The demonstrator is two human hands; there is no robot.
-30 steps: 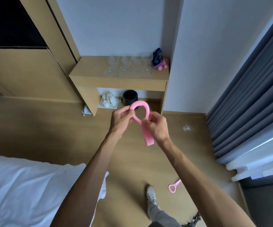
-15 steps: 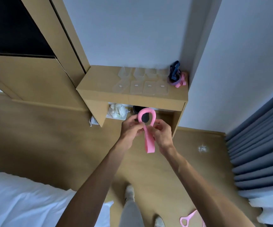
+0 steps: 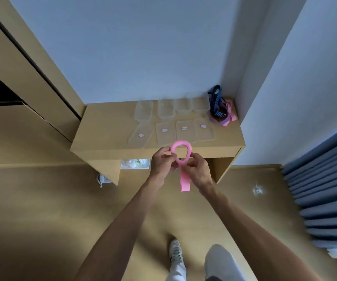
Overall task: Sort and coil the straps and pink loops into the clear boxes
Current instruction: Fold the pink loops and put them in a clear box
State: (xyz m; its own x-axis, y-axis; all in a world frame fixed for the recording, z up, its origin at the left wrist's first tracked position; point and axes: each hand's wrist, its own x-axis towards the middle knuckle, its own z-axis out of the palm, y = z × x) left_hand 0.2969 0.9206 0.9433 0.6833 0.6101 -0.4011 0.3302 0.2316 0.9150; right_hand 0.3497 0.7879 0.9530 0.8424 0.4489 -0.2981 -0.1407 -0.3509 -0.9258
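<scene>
My left hand [image 3: 161,165] and right hand [image 3: 198,171] pinch the pink loop [image 3: 180,151] where it crosses: soft, light, springy, best held there while coiling.

The small labels on the four clear lids [image 3: 185,131] are too small to read. The pink strap [image 3: 184,173] vanishes where the left hand [image 3: 162,164] and right hand [image 3: 198,171] pinch it — the crossing itself is hidden. The strap pile [image 3: 220,110] at the shelf's [image 3: 106,128] back right corner is a tangle — no telling how many.
</scene>
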